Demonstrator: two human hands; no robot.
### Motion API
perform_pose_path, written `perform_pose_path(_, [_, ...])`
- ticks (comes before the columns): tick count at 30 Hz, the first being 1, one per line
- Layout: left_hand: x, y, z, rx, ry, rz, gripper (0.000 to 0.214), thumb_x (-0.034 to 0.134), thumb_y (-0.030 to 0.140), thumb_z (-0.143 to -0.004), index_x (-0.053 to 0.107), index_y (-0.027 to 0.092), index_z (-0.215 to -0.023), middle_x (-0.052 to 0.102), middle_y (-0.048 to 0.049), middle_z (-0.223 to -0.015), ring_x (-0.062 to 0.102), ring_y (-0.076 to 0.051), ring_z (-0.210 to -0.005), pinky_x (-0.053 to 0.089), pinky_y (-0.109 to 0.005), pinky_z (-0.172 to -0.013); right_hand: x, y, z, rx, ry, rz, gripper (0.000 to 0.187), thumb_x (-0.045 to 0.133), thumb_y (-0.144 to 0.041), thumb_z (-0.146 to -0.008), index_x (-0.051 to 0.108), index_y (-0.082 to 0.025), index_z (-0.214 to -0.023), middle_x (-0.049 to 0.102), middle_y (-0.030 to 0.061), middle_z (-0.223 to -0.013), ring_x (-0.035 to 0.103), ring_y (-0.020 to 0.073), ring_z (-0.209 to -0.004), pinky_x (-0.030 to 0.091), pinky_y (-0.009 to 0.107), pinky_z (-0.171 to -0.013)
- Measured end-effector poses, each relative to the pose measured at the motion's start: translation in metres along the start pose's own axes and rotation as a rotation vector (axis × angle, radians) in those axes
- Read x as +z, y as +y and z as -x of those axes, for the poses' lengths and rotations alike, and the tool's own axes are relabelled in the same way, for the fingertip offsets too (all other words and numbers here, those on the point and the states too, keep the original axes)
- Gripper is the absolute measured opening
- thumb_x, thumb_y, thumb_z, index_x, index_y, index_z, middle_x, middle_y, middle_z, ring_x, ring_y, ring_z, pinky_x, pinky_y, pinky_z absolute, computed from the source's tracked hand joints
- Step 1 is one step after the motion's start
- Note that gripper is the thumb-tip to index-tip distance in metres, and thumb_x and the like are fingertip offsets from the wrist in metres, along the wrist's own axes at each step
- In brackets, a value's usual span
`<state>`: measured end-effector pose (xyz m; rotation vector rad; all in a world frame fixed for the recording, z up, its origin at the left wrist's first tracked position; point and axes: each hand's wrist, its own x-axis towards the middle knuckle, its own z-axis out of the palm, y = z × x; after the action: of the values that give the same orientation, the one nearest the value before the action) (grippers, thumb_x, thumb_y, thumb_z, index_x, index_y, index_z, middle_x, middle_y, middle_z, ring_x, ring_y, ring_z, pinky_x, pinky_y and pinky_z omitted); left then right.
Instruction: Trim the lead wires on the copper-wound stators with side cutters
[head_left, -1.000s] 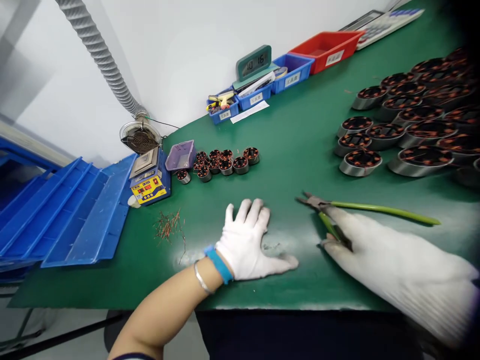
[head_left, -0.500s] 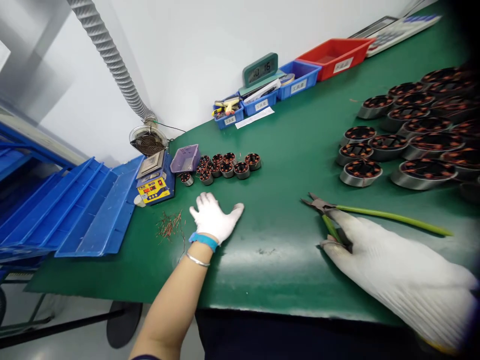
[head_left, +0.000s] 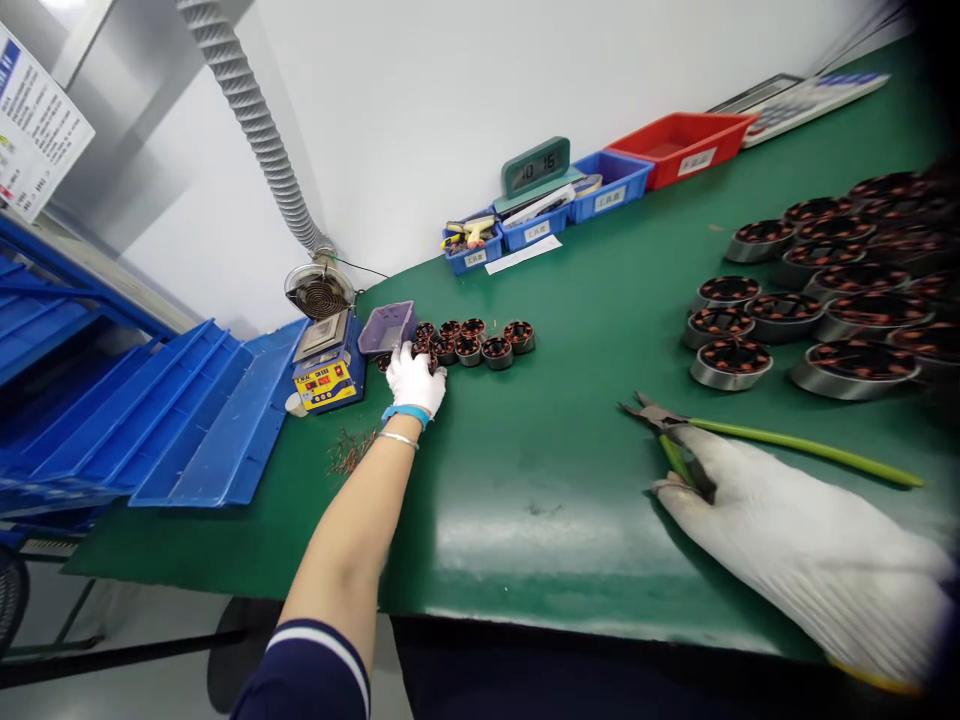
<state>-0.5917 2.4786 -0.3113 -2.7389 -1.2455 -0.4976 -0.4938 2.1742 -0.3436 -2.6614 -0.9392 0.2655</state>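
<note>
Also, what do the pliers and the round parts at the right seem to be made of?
Pliers: dull grey metal head, probably steel; the smooth, evenly green handles look plastic-coated. Round parts: outer walls look like smooth metal by their silvery sheen; copper-coloured insides suggest copper wire.

Assembly workshop, green workbench (head_left: 540, 560), copper-wound rings (head_left: 731, 362), labelled tool bins (head_left: 611, 190), fume duct (head_left: 259, 120)
</note>
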Motion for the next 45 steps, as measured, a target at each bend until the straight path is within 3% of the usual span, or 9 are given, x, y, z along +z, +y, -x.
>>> perform_pose_path(3, [-0.012, 0.007, 0.038, 0.087, -0.033, 0.039, 0.024, 0.066, 0.041, -0.082, 0.067, 0.018, -0.084, 0.041, -0.0053, -0.152, 0.035, -0.031, -0.141, 0.037, -0.044, -0.113, -0.004, 0.002, -0.001, 0.071, -0.057, -0.018, 0.052, 0.03, -0.043, -0.094, 0.047, -0.022, -0.138, 0.068, 0.0163, -0.106, 0.067, 0.0317, -0.077, 0.048, 0.043, -0.065])
perform_pose_path(7, [-0.031, 0.015, 0.108, 0.238, -0.19, 0.146, 0.026, 0.059, 0.043, -0.086, 0.061, 0.018, -0.079, 0.059, -0.0055, -0.132, 0.063, -0.027, -0.105, 0.052, -0.043, -0.092, -0.002, -0.001, 0.004, -0.169, 0.215, 0.096, 0.049, 0.038, -0.04, -0.092, 0.053, -0.013, -0.131, 0.062, 0.0226, -0.121, 0.062, 0.0379, -0.102, 0.05, 0.048, -0.08])
perform_pose_path(11, [-0.043, 0.013, 0.143, 0.113, -0.098, 0.332, 0.082, 0.08, 0.067, -0.052, 0.054, 0.016, -0.11, 0.042, -0.0146, -0.146, 0.063, -0.03, -0.102, 0.054, -0.045, -0.089, 0.001, -0.028, 0.013, -0.459, 0.232, -0.173, 0.046, 0.045, -0.045, -0.088, 0.059, -0.016, -0.122, 0.062, 0.0168, -0.126, 0.059, 0.0322, -0.114, 0.05, 0.044, -0.091])
perform_pose_path(14, [-0.04, 0.005, 0.147, 0.04, -0.137, 0.586, 0.115, 0.083, 0.062, -0.047, 0.031, 0.016, -0.139, 0.048, -0.0142, -0.139, 0.063, -0.025, -0.106, 0.055, -0.039, -0.092, 0.001, -0.065, 0.006, -0.324, -0.053, -0.22, 0.046, 0.044, -0.055, -0.087, 0.061, -0.026, -0.119, 0.065, 0.0071, -0.122, 0.065, 0.029, -0.102, 0.05, 0.038, -0.069])
perform_pose_path(20, [-0.032, -0.001, 0.137, -0.007, -0.362, 0.775, 0.097, 0.073, 0.048, -0.071, 0.023, 0.019, -0.149, 0.07, -0.0018, -0.105, 0.067, -0.023, -0.101, 0.054, -0.037, -0.092, 0.004, -0.12, -0.026, -0.303, -0.312, -0.137, 0.029, 0.042, -0.043, -0.089, 0.063, -0.024, -0.092, 0.071, 0.0025, -0.092, 0.065, 0.0224, -0.083, 0.035, 0.029, -0.059])
perform_pose_path(26, [-0.032, -0.001, 0.134, -0.051, -0.397, 0.781, 0.099, 0.075, 0.049, -0.066, 0.028, 0.021, -0.149, 0.07, -0.0019, -0.101, 0.069, -0.025, -0.095, 0.056, -0.038, -0.087, 0.008, -0.11, -0.034, -0.24, -0.172, 0.215, 0.034, 0.036, -0.041, -0.092, 0.064, -0.022, -0.095, 0.069, 0.0072, -0.094, 0.065, 0.0274, -0.081, 0.029, 0.031, -0.054])
perform_pose_path(32, [-0.03, -0.006, 0.135, -0.083, -0.485, 0.871, 0.118, 0.079, 0.051, -0.063, 0.011, 0.024, -0.155, 0.071, -0.0024, -0.1, 0.069, -0.027, -0.097, 0.056, -0.04, -0.085, 0.014, -0.114, -0.042, -0.373, -0.34, -0.217, 0.031, 0.046, -0.047, -0.087, 0.065, -0.027, -0.103, 0.07, -0.0001, -0.106, 0.064, 0.0211, -0.089, 0.041, 0.03, -0.066])
perform_pose_path(40, [-0.026, -0.011, 0.133, -0.018, -0.526, 0.968, 0.116, 0.081, 0.043, -0.062, 0.015, 0.025, -0.155, 0.071, -0.0037, -0.106, 0.067, -0.027, -0.102, 0.054, -0.041, -0.09, 0.016, -0.11, -0.049, -0.192, -0.214, 0.039, 0.033, 0.043, -0.047, -0.086, 0.066, -0.025, -0.095, 0.07, 0.0055, -0.101, 0.064, 0.0292, -0.09, 0.031, 0.031, -0.055])
perform_pose_path(45, [-0.026, -0.013, 0.133, -0.017, -0.551, 0.968, 0.119, 0.081, 0.043, -0.062, 0.01, 0.027, -0.156, 0.071, -0.0028, -0.107, 0.068, -0.027, -0.1, 0.055, -0.042, -0.087, 0.014, -0.107, -0.049, -0.373, -0.271, -0.222, 0.041, 0.048, -0.049, -0.083, 0.065, -0.025, -0.111, 0.068, 0.0059, -0.113, 0.064, 0.0251, -0.097, 0.046, 0.034, -0.073])
